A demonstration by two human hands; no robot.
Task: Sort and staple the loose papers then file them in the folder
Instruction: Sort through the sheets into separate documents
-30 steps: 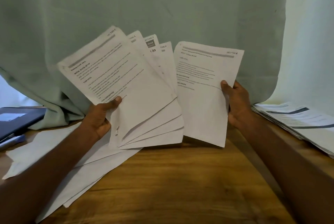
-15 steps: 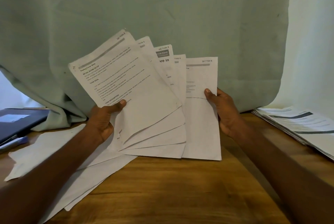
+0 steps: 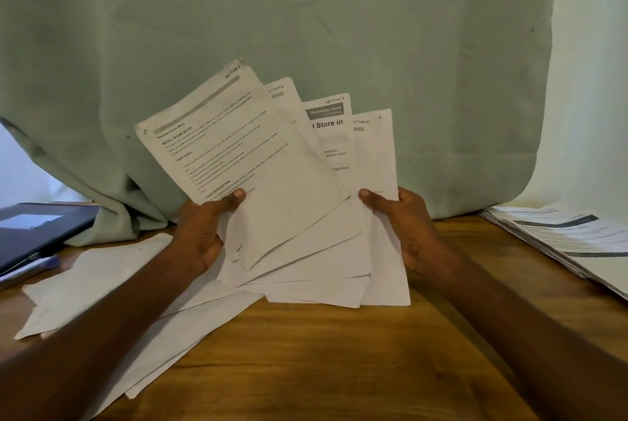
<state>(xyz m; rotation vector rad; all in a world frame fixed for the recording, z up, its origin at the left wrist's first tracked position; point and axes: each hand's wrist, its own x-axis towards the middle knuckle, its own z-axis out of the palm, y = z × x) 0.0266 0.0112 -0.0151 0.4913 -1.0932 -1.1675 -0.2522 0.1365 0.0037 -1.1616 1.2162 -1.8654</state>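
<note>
Head cam, single view: looks fwd and down from wearer's eye level, close over wooden table [image 3: 339,369], facing green curtain [image 3: 306,13].

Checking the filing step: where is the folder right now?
In the head view, the dark folder lies at the far left edge of the table, beside the green curtain, away from both hands.

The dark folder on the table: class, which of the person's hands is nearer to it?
Left. The left hand grips the fanned papers just right of the dark folder; the right hand holds their far edge.
</note>
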